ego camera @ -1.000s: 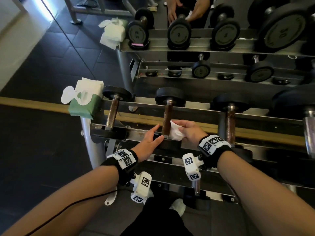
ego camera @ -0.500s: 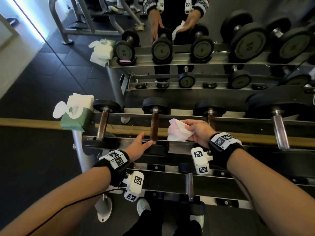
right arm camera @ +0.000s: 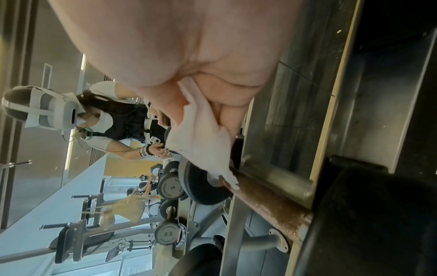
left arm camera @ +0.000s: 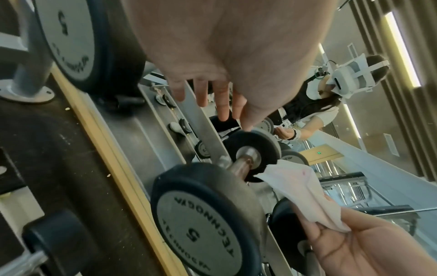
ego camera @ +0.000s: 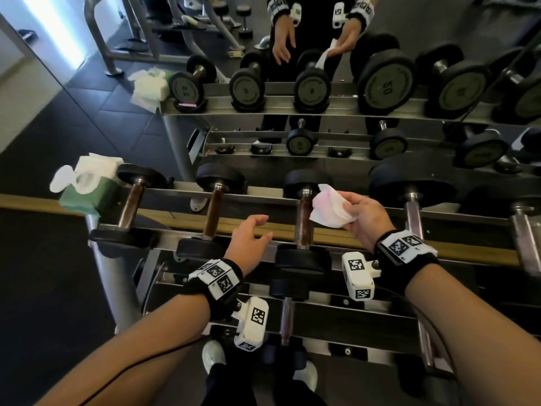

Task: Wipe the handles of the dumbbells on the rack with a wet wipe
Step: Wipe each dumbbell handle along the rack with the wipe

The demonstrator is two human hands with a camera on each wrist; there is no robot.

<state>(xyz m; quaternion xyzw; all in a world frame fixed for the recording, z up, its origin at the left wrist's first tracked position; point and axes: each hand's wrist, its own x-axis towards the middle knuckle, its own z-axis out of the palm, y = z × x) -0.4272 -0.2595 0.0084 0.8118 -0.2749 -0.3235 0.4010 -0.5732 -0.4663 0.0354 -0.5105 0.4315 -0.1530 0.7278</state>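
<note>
My right hand (ego camera: 358, 213) pinches a crumpled white wet wipe (ego camera: 329, 208) just right of the third dumbbell's rusty brown handle (ego camera: 304, 222) on the top rack. In the right wrist view the wipe (right arm camera: 201, 142) hangs over that handle (right arm camera: 267, 201). My left hand (ego camera: 248, 238) hovers with relaxed fingers between the second handle (ego camera: 212, 215) and the third, holding nothing. The first dumbbell's handle (ego camera: 131, 205) lies further left. From the left wrist camera, the wipe (left arm camera: 300, 190) is beside the 5 dumbbell (left arm camera: 201, 220).
A green wet-wipe pack (ego camera: 87, 189) with its lid open sits on the rack's left end. Bigger dumbbells with steel handles (ego camera: 412, 218) fill the right. A mirror behind shows the rack (ego camera: 292, 112) and a person. Lower tiers lie under my wrists.
My right hand has carried the wipe from the second handle rightward to the third. My left hand has lifted off the second dumbbell's end and followed to the right.
</note>
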